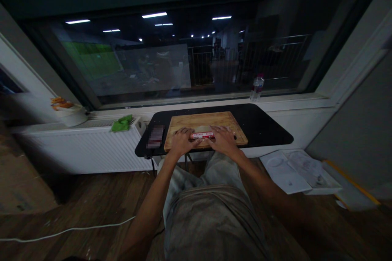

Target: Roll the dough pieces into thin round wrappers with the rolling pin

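Wooden board (190, 120) under a red-labelled roll (203, 135) (phone (157, 133) alongside, bottle (257, 88) behind).

Before us on the counter (266, 130) lies a board (199, 119), a phone (156, 135) to its left. On the board, a rolling pin (202, 135) lies under our left grip (183, 138) and right grip (223, 138). Left, a cloth (121, 123) lies on the radiator (92, 151); behind, rightward, a bottle (256, 89) stands on the sill (288, 99).
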`<state>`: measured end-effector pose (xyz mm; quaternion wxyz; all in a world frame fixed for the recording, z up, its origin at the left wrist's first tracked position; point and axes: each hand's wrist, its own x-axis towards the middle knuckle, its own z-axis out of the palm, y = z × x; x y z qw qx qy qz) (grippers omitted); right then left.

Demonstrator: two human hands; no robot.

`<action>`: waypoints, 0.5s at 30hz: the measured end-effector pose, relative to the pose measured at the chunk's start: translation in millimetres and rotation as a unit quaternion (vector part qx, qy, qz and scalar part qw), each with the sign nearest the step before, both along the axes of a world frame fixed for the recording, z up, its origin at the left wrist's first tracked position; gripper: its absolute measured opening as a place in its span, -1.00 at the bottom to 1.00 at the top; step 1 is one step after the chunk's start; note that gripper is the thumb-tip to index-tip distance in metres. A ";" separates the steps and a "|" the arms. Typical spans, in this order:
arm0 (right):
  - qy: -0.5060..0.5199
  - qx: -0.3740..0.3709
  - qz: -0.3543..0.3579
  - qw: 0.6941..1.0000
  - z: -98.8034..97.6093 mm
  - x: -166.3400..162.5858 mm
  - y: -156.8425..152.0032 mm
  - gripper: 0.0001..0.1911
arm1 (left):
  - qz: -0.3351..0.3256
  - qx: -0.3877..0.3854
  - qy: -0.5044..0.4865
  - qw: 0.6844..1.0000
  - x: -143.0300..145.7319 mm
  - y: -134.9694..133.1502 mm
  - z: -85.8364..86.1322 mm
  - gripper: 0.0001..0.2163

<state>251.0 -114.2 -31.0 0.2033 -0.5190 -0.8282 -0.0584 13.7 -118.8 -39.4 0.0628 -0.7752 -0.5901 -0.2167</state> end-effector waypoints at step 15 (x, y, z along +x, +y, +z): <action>-0.033 -0.055 0.027 0.998 12.7 1.8 2.8 -0.30 | 0.007 -0.018 0.017 1.000 4.8 -0.8 8.2 -0.48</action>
